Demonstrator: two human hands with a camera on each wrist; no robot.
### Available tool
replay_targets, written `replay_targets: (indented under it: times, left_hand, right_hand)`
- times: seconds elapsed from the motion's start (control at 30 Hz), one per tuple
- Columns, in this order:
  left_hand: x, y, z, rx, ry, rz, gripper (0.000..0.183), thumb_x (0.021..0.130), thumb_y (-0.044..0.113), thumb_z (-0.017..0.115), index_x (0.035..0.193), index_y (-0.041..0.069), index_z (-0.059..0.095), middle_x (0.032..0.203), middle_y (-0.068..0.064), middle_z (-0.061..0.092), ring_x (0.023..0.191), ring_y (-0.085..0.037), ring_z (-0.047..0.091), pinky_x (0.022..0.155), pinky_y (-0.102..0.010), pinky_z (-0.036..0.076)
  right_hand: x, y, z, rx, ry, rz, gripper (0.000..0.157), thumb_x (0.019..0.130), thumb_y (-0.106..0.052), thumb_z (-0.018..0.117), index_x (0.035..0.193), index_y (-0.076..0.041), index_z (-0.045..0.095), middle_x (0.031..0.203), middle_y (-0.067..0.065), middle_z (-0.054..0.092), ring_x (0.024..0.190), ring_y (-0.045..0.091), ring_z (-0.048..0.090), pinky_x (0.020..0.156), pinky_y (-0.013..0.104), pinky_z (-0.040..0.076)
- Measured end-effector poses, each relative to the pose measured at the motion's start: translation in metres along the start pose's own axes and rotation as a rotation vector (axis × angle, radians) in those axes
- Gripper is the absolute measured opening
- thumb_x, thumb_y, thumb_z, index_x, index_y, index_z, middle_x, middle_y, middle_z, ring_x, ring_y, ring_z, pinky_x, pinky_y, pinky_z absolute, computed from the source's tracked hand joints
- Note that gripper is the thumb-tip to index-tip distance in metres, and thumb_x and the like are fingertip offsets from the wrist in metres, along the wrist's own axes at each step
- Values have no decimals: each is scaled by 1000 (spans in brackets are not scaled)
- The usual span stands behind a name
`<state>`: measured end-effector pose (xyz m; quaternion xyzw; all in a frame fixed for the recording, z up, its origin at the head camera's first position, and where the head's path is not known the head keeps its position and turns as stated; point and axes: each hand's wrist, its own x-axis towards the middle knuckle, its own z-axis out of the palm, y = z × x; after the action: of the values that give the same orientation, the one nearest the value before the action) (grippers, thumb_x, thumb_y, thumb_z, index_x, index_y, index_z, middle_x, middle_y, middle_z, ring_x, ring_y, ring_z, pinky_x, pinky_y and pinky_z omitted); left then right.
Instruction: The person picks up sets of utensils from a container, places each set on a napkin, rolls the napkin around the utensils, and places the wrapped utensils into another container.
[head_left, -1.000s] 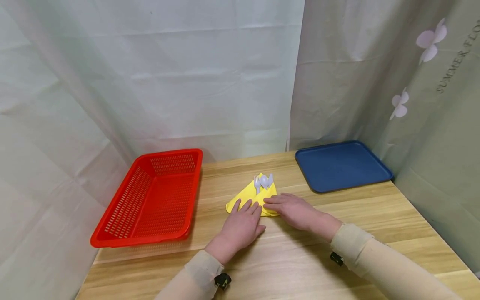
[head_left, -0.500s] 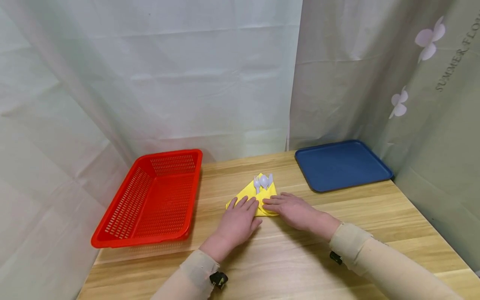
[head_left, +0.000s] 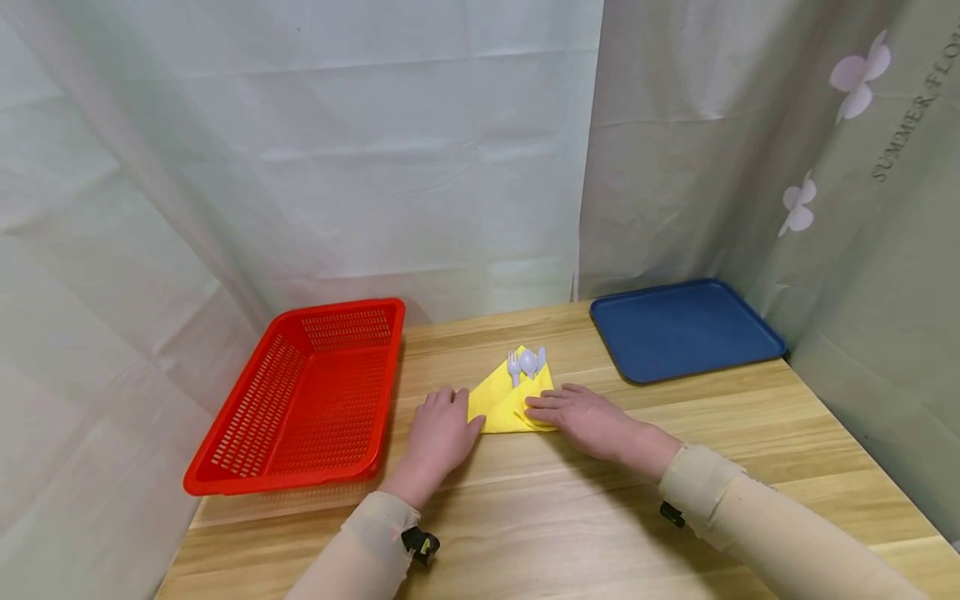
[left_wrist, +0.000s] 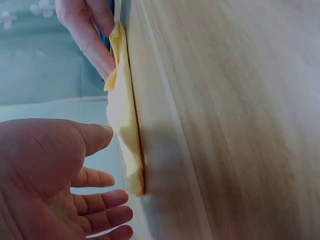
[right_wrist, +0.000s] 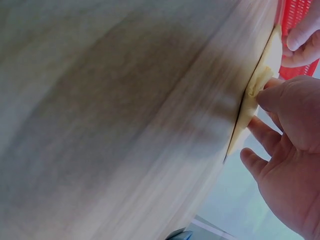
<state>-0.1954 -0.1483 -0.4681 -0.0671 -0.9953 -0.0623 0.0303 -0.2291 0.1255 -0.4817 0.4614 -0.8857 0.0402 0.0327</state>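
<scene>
A yellow napkin point(head_left: 497, 407), partly folded over, lies on the wooden table. A pale purple fork point(head_left: 513, 367), spoon point(head_left: 528, 362) and knife point(head_left: 542, 359) stick out of its far side; their lower ends are hidden in the fold. My left hand point(head_left: 437, 433) is at the napkin's left corner, thumb near its edge and fingers loosely bent. In the left wrist view a gap shows between that thumb and the fingers, with nothing pinched there. My right hand point(head_left: 583, 418) rests its fingertips on the folded flap point(right_wrist: 259, 82) at the napkin's right side.
To the left stands a red plastic basket point(head_left: 392, 375) with slotted walls. A blue tray point(head_left: 682, 329) lies at the back right of the table point(head_left: 570, 517). Pale curtains point(head_left: 420, 167) hang behind and at both sides.
My left hand has slid left off the napkin's front part to its left corner, uncovering more of the yellow cloth. The right hand has stayed on the flap.
</scene>
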Motion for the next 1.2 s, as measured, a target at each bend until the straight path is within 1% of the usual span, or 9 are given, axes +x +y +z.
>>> replay_targets:
  times: [0.1, 0.27, 0.4, 0.53, 0.77, 0.9, 1.03, 1.13, 1.2]
  left_hand:
    - [0, -3, 1, -32, -14, -47, 68, 103, 45, 79, 147, -4, 64, 133, -22, 64, 120, -39, 60, 106, -54, 53]
    - [1, -3, 0, -67, -47, -91, 74, 101, 49, 80, 148, -5, 62, 130, -23, 63, 118, -38, 58, 104, -54, 53]
    - [0, -2, 0, -72, -61, -100, 76, 100, 51, 80, 147, -7, 62, 128, -23, 61, 117, -38, 57, 103, -54, 53]
    - [1, -1, 1, -62, -61, -105, 75, 99, 51, 81, 143, -7, 63, 124, -22, 60, 115, -38, 55, 100, -53, 53]
    - [7, -2, 5, -47, -86, -140, 77, 94, 52, 86, 139, -7, 65, 119, -20, 58, 111, -37, 52, 97, -53, 53]
    - [12, -5, 6, -74, -95, -153, 78, 92, 53, 88, 136, -7, 64, 117, -19, 59, 111, -37, 54, 98, -54, 53]
    - [16, -8, 7, -111, -107, -154, 73, 91, 51, 89, 130, -5, 64, 111, -16, 59, 107, -36, 55, 97, -54, 52]
    - [19, -9, 8, -151, -103, -135, 65, 90, 47, 91, 122, -3, 63, 100, -12, 60, 98, -33, 58, 91, -52, 53]
    - [20, -10, 8, -199, -99, -127, 61, 90, 42, 93, 120, -1, 62, 96, -9, 62, 91, -31, 60, 87, -50, 54]
  right_hand:
    - [0, 1, 1, -5, 2, 0, 55, 103, 9, 63, 153, -14, 68, 159, 3, 62, 145, 30, 59, 123, 57, 42]
    - [-1, 0, -1, -3, 5, 1, 57, 102, 11, 60, 153, -14, 68, 159, 3, 63, 145, 30, 60, 122, 58, 42]
    - [-2, -1, -2, 5, 11, -1, 58, 102, 12, 59, 152, -15, 68, 158, 3, 63, 145, 31, 59, 122, 59, 42]
    - [-3, -2, -3, 3, 11, -7, 58, 103, 11, 60, 153, -16, 68, 158, 3, 63, 146, 31, 59, 123, 59, 41]
    - [-3, 0, -1, -5, -7, -2, 59, 104, 9, 60, 155, -20, 66, 160, 2, 62, 147, 30, 58, 124, 58, 40]
    - [-3, 1, -1, -3, -5, -6, 60, 104, 9, 60, 155, -20, 66, 160, 2, 61, 147, 30, 58, 124, 59, 40]
    - [-2, 2, -1, -10, -11, -10, 60, 105, 9, 59, 156, -21, 66, 160, 2, 61, 147, 30, 58, 124, 59, 40]
    - [-2, 2, -1, -21, -13, -17, 59, 105, 8, 59, 156, -22, 66, 160, 2, 61, 147, 29, 58, 124, 59, 40]
    - [-2, 1, -2, -25, -11, -21, 59, 105, 8, 59, 155, -22, 67, 160, 2, 62, 146, 30, 58, 123, 59, 40]
